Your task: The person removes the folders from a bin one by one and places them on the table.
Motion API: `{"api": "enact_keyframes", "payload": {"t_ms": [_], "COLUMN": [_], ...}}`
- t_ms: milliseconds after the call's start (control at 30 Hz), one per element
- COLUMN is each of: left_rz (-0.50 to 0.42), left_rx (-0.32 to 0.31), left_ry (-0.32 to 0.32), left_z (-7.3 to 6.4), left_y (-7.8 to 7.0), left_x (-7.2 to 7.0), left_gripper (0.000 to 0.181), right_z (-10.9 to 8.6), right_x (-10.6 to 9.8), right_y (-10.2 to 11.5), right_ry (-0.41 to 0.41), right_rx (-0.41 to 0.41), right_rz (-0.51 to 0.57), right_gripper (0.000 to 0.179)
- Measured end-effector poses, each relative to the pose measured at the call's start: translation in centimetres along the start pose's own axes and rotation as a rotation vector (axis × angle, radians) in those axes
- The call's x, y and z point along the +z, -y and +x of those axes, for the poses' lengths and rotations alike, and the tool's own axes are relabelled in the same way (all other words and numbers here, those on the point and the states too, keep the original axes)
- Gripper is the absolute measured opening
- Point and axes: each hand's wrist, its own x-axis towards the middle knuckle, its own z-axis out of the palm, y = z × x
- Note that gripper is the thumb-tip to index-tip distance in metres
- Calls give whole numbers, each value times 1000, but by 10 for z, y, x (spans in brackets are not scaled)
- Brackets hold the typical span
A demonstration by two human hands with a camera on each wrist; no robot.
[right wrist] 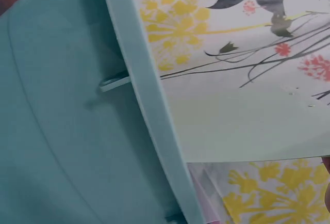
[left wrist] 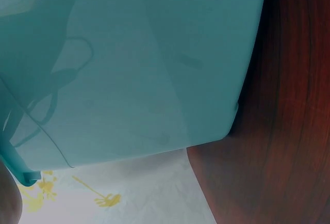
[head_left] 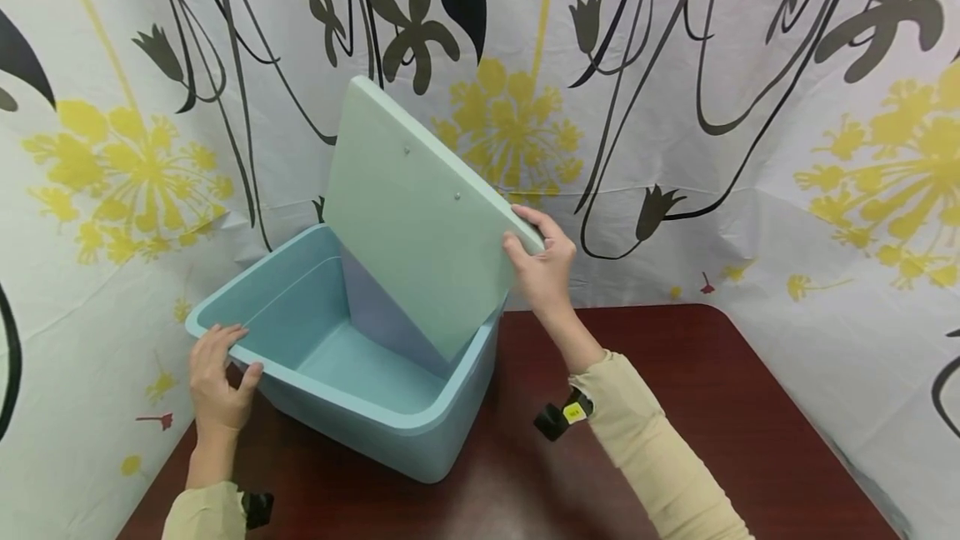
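Observation:
A blue plastic bin point(head_left: 457, 419) stands on the table, its mouth facing up. My left hand point(head_left: 217, 377) grips the near left corner of its rim, fingers over the edge. At the far right, my right hand point(head_left: 543, 261) pinches the corner of a pale green board point(head_left: 420, 215) with two small metal dots on its face. The board leans at a slant, its lower end inside the bin. Behind it, partly hidden, is a lavender panel point(head_left: 375, 298). The right wrist view catches the board's glossy face point(right wrist: 232, 126) beside the bin's rim point(right wrist: 147, 100).
Dark red-brown wood forms the tabletop point(head_left: 637, 407). A white cloth point(head_left: 675, 40) printed with flowers hangs behind and to both sides. Black wrist cameras sit at both sleeves, the right one point(head_left: 562, 415) hanging over the table.

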Motion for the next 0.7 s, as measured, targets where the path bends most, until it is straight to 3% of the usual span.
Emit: {"api": "enact_keyframes", "payload": {"t_ms": [333,567,700], "left_rz": [3,-10,-14], "left_rx": [6,13,18], "left_ry": [-3,-10,-12], "left_z": [1,0,0], "left_y": [0,1,2], "left_x": [0,0,0], "left_gripper": [71,72,73], "right_z": [9,16,17], "right_x": [-14,-26,-33], "right_y": [4,-19,-20], "right_ry": [-139,-231,-278], "right_rx": [-48,-47,-80], "right_rz": [45,85,108], "right_gripper": [29,30,29]}}
